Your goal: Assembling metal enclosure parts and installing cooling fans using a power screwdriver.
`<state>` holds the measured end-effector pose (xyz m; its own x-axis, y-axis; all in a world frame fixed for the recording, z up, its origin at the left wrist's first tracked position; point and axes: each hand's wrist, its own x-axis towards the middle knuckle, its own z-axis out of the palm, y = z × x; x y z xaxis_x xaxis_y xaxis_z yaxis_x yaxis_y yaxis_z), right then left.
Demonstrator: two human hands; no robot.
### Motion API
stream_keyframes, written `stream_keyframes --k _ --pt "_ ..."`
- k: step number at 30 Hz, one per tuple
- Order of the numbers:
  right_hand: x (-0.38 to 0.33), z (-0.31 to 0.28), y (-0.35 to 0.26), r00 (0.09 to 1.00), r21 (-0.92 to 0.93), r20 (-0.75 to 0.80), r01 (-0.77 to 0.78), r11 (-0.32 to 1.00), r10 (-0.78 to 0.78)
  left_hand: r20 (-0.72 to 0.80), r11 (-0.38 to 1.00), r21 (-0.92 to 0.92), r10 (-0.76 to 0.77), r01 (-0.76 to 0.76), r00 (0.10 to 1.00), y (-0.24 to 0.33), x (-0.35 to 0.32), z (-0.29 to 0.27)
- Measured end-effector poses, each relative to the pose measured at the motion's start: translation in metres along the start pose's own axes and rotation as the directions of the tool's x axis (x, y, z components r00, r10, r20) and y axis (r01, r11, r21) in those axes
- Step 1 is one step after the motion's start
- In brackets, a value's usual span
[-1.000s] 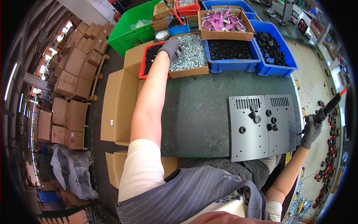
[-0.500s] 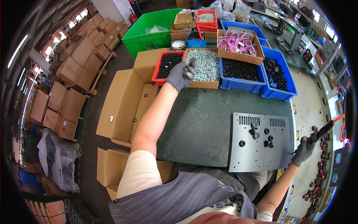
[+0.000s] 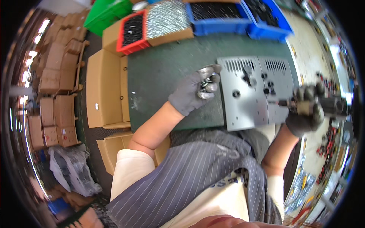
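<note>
Head view looks down on a dark green tabletop (image 3: 163, 76) with a flat grey sheet-metal panel (image 3: 247, 102) lying at its right part, the panel's near edge reaching the tabletop's near edge; the panel has rows of vent slots along its far edge and several small dark round fittings scattered over its face. The left hand (image 3: 194, 91), in a grey knit glove, hovers just over the panel's left edge, its fingers curled together into a cup around a small clump of shiny silver screws (image 3: 206, 85), thumb and fingertips pinched on them. The right hand (image 3: 306, 108), in a darker grey glove, is at the panel's right edge with its fingers wrapped tight round the body of a black electric screwdriver (image 3: 327, 106), which lies roughly level with its thin bit pointing left over the panel's right half; whether the bit touches the metal cannot be told. Along the tabletop's far edge stand a red plastic bin of dark screws (image 3: 133, 30), an open cardboard box heaped with silver screws (image 3: 167, 19) just beside it, and a blue plastic bin of black parts (image 3: 220, 15) further right. Brown cardboard cartons (image 3: 102, 91) sit against the tabletop's left edge. The person wears a grey striped apron (image 3: 190, 178).
</note>
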<state>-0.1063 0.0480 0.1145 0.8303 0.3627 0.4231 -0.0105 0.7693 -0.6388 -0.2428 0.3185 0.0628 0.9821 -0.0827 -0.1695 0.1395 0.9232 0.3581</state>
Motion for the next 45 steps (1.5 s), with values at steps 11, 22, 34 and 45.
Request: stream_keyframes --k 11,22,34,45 --pt "0.006 0.037 0.021 0.945 0.082 0.313 0.072 0.994 -0.095 -0.063 0.970 -0.048 -0.240 0.237 0.969 -0.076 0.022 0.032" --pt "-0.002 0.028 0.019 0.959 0.128 0.246 0.113 0.985 -0.142 0.023 0.956 -0.062 -0.284 0.285 0.958 -0.081 0.027 0.033" --pt "-0.001 0.012 0.016 0.950 0.134 0.271 0.122 0.983 -0.155 -0.042 0.924 -0.117 -0.370 0.364 0.928 -0.093 0.039 0.034" --pt "-0.013 -0.007 0.023 0.964 0.257 -0.260 0.125 0.958 -0.056 -0.166 0.898 0.374 -0.183 0.234 0.969 -0.106 0.046 0.050"
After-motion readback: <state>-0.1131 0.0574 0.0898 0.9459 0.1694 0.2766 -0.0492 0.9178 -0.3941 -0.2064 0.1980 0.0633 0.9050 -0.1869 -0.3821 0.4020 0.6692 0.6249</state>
